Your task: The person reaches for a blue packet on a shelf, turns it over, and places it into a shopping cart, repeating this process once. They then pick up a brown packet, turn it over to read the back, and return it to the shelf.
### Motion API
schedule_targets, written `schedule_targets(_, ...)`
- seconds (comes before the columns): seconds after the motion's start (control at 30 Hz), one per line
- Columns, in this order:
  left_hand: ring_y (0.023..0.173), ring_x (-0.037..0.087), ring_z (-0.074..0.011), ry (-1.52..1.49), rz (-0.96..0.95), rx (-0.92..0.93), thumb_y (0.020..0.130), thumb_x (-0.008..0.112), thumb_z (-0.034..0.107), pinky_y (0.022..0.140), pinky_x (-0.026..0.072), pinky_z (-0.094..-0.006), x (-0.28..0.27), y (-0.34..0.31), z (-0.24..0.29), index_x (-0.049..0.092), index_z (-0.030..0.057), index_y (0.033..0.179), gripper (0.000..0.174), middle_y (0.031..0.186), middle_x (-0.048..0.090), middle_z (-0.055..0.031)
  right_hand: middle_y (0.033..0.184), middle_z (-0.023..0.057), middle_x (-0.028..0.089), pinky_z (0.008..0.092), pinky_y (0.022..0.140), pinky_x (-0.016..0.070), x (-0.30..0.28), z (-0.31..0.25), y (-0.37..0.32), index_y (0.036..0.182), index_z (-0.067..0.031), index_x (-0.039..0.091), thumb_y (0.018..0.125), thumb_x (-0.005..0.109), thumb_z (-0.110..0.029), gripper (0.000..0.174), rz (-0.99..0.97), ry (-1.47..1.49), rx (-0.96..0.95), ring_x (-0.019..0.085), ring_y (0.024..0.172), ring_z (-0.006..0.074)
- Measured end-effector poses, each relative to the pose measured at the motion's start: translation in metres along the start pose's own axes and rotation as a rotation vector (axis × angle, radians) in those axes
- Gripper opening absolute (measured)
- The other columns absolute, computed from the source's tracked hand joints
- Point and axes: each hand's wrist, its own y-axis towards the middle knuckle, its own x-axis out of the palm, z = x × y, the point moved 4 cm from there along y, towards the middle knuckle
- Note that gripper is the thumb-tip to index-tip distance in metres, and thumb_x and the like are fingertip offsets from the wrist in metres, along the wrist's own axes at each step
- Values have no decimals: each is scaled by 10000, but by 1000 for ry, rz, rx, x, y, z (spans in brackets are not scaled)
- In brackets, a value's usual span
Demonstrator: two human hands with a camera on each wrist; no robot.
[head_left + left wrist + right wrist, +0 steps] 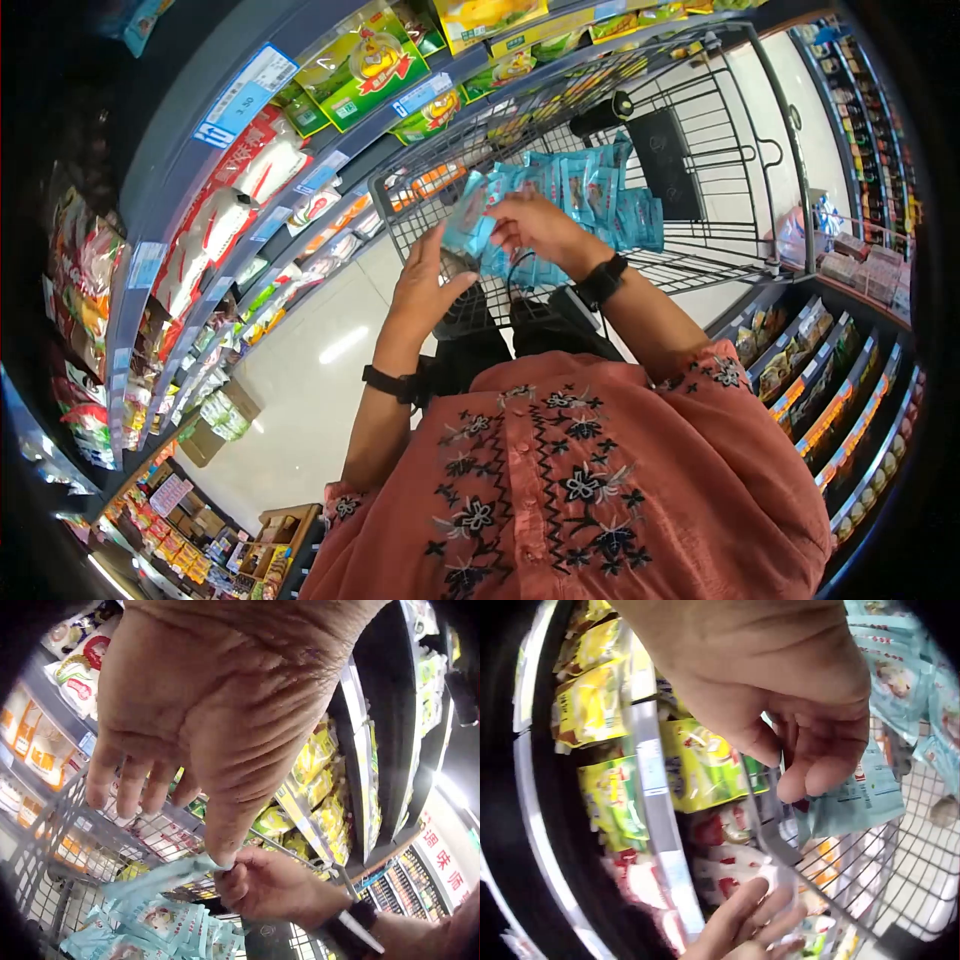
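A shop aisle with a pale, shiny floor (300, 410) lay around the person, its outer edges lost in the dark rim of the head view. At the left, tiers of grey shelving (165, 170) curved away, crowded with packaged goods; many of the lower ones were too small and warped to read. Farther along the shelving, a green bag (375, 65) printed with a chicken showed above a row of price labels.

Next came the left hand (425, 285), its fingers extended and gripping nothing, just beside a pale blue packet (463, 226). In the left wrist view its thumb overlapped the packet's end, perhaps touching it; the angle made that hard to judge. The right hand (540, 228) pinched that packet between thumb and curled fingers, which covered part of it, above the near left part of a wire cart (781, 850).

Inside the cart, a heap of similar blue packets (590, 190) lay overlapping, partly hidden behind the right hand and forearm. Right of the heap stood a dark panel (670, 165). The embroidered red shirt (560, 470) hid most of the person's legs. Farthest right, a low rack (815, 370) held rows of bagged goods.
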Motion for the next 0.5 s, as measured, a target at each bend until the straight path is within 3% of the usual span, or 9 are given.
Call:
schedule_targets(0.03, 1336, 427, -358, 23, -8, 14, 812, 729, 178, 1085, 379, -404, 3, 2, 4, 339, 69, 1474, 777, 1462, 400, -209, 789, 45, 669, 265, 598, 520, 12, -9, -12, 986, -44, 638, 905, 632, -246, 218, -56, 20, -29, 650, 659, 140)
schedule_targets(0.13, 1316, 450, -364, 28, 170, 122, 826, 685, 88, 1078, 390, -402, 0, 2, 28, 365, 36, 1452, 705, 1428, 437, -216, 792, 53, 674, 264, 595, 520, 44, -31, -46, 978, -43, 640, 917, 622, -222, 190, -184, 86, -116, 650, 660, 135)
schedule_targets(0.17, 1290, 489, -338, -39, 195, 127, 833, 638, 10, 1068, 401, -384, -3, -1, 28, 384, 17, 1443, 661, 1403, 476, -215, 794, 57, 675, 263, 593, 520, 56, -36, -57, 977, -42, 640, 921, 614, -211, 180, -202, 110, -141, 650, 660, 133)
schedule_targets(0.3, 1246, 534, -250, -198, 328, 161, 848, 612, -8, 1047, 409, -343, -1, -9, 15, 399, -6, 1441, 630, 1367, 540, -176, 776, 97, 676, 285, 561, 530, 74, -45, -79, 955, -9, 622, 945, 579, -176, 173, -330, 212, -207, 667, 666, 174)
schedule_targets(0.33, 1330, 452, -296, -335, 290, 93, 774, 619, -73, 1120, 329, -368, 2, -13, 14, 446, 31, 1407, 665, 1399, 501, -165, 773, 104, 676, 291, 558, 532, 76, -47, -83, 959, -6, 617, 948, 573, -170, 171, -374, 236, -217, 670, 670, 186)
schedule_targets(0.4, 1223, 544, -234, -375, 258, 57, 839, 602, -40, 1044, 402, -322, 2, -23, 29, 481, 57, 1388, 571, 1305, 572, -137, 753, 57, 666, 290, 592, 527, 88, -56, -101, 944, -45, 634, 956, 568, -192, 161, -357, 223, -209, 638, 630, 152)
schedule_targets(0.43, 1142, 591, -210, -342, 316, 157, 874, 590, -2, 992, 437, -313, 0, -26, 37, 505, 49, 1366, 503, 1231, 620, -120, 760, 59, 669, 297, 594, 528, 90, -58, -106, 959, -43, 629, 954, 577, -201, 166, -363, 221, -203, 644, 634, 156)
schedule_targets(0.5, 1077, 614, -199, -362, 295, 83, 902, 592, 52, 941, 463, -320, -5, -28, 45, 539, 44, 1325, 427, 1152, 654, -103, 829, 88, 682, 295, 589, 535, 93, -70, -120, 1000, -24, 611, 956, 580, -216, 199, -369, 183, -261, 658, 662, 166)
